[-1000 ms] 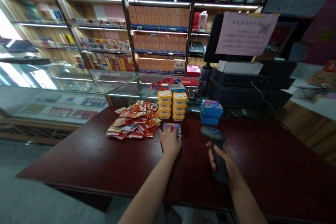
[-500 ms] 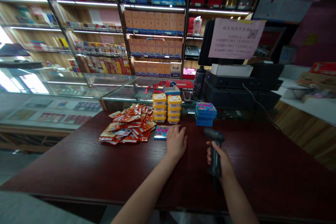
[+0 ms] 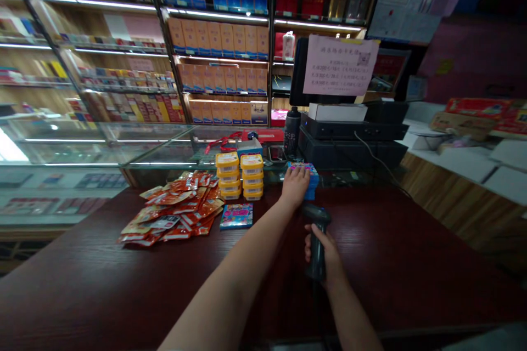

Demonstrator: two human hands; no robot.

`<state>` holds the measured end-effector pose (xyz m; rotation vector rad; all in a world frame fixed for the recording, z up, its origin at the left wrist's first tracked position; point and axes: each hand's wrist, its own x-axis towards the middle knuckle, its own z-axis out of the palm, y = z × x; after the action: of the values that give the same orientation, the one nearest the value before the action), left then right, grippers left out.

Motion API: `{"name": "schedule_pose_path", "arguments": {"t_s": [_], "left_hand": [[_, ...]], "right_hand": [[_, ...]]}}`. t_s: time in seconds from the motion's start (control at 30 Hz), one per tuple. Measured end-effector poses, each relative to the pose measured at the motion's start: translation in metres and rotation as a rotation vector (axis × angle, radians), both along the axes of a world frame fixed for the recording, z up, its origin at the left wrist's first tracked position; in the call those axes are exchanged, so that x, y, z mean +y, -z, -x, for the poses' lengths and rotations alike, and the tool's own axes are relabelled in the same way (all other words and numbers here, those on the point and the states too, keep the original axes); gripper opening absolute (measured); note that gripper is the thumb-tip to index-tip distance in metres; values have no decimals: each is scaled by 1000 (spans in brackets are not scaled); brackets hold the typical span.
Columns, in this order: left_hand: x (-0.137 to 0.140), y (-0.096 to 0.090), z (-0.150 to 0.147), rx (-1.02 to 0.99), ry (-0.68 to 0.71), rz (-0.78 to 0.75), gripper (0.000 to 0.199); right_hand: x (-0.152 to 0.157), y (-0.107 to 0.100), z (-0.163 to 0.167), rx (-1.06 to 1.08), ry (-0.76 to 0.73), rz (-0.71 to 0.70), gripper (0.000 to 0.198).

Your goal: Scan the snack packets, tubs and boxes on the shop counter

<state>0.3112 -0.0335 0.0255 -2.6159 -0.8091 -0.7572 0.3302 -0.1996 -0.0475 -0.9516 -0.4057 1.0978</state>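
My left hand [image 3: 295,184] reaches out over a stack of thin blue packets [image 3: 313,184], its fingers spread across the top and partly hiding it. Held upright in my right hand [image 3: 330,255] is a black handheld barcode scanner [image 3: 317,255], its head just below the stack and its cable hanging down. One blue-and-pink packet [image 3: 237,216] lies flat by itself to the left. Behind that packet stand two piles of yellow-lidded tubs [image 3: 229,176]. A heap of orange snack pouches [image 3: 177,211] spreads out farther left.
All this rests on a dark wooden counter [image 3: 391,263]. Along its back edge are a glass display case [image 3: 164,148], a black bottle [image 3: 292,131] and a monitor with a pink notice [image 3: 340,68] above black boxes. Cartons [image 3: 465,123] are at the right.
My left hand has moved from the single blue packet, right and away from me, onto the stack. That packet now shows uncovered. My right hand still holds the scanner. The view has turned rightward.
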Motion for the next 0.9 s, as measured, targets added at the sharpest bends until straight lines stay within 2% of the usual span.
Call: {"name": "schedule_pose_path", "arguments": {"t_s": [0.17,0.33,0.43,0.53,0.63,0.73,0.83,0.9], "left_hand": [[2,-11,7,80,14,-68,24],[-4,-27,31,121,60,-111,20],[-9,-29,58,55,74,-55,19],[-17,-20,94,-113,52,63,20],[-29,2,124,-491,41,239,23],[-39,31,140,-1038,18,580,11],[-46,55,145,-1471,71,1048,35],[-50,66,147,-1603,105,1255,46]], "right_hand": [[-1,-1,2,-12,-17,5,48],[-1,-3,2,-19,-22,-4,47],[-1,-3,2,-15,-30,-3,48],[-3,-4,3,-10,-32,-12,46],[-6,-6,6,-11,-29,-13,44],[-10,-9,9,-31,-30,-26,42],[-14,-14,13,-78,-90,-59,40],[-16,-18,16,-118,-172,-68,41]]}}
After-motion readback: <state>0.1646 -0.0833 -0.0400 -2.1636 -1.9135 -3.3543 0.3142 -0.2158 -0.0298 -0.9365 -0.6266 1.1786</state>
